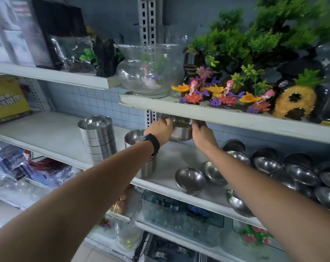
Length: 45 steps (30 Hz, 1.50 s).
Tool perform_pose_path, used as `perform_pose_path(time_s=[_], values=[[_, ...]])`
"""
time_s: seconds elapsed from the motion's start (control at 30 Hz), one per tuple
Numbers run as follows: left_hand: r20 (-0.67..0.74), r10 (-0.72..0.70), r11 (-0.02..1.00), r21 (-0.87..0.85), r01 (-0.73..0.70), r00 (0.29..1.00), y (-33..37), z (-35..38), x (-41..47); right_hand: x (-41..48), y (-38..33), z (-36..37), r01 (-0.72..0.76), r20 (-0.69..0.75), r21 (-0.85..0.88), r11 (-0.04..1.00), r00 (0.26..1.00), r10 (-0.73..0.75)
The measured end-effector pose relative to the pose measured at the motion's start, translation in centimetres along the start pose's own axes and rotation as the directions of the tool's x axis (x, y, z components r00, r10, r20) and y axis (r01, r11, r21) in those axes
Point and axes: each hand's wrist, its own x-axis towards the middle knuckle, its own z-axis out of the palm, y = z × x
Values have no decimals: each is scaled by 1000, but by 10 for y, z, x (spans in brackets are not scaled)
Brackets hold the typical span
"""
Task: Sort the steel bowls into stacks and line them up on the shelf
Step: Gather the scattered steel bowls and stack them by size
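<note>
Gripping a straight-sided steel bowl point(181, 131) from both sides, the hands hold it up off the shelf point(52, 133), just under the front lip of the upper shelf point(236, 118), which hides its top edge. The left hand point(158, 129), with a black watch point(152, 144) on its wrist, curls its fingers round the bowl's 9 o'clock side. The right hand point(202, 132) clasps the 3 o'clock side. Whether one bowl or several nested ones are held, I cannot tell.

At 9 o'clock from the held bowl, a tall stack point(98, 137) of similar bowls stands upright on the shelf, well apart from it. A shorter stack point(134, 137) stands between the two, at about 8 o'clock from the held bowl, partly hidden behind the left wrist. From 4 to 5 o'clock, loose rounded bowls point(190, 179) lie scattered over the shelf's right part, tilted or on their sides, many touching one another.

On the upper shelf at 11 o'clock sits a glass fishbowl point(147, 72), with mermaid figurines point(228, 89) and a pineapple house point(294, 103) at 2 o'clock. A yellow box point(7, 99) stands at the shelf's far 9 o'clock end.
</note>
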Motion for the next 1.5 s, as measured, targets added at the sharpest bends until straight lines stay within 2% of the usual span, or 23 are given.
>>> perform_pose_path(time_s=[0.23, 0.57, 0.7, 0.93, 1.5], values=[[-30, -74, 995, -70, 71, 997, -33, -20, -2, 3, -30, 27, 59, 41, -43, 997, 997, -58], [-115, -95, 995, 23, 98, 989, -80, -38, 0, 10, -58, 71, 87, 53, -58, 995, 995, -84], [-83, -129, 990, 40, 133, 988, -98, -40, 0, 12, -69, 86, 126, 68, -140, 982, 991, -117], [-129, -212, 976, -69, 205, 969, -115, -46, -5, 12, -71, 109, 132, 94, -213, 968, 989, -114], [-83, -226, 968, -128, 215, 971, -136, -35, -15, -2, -62, 132, 115, 76, -265, 957, 992, -99]])
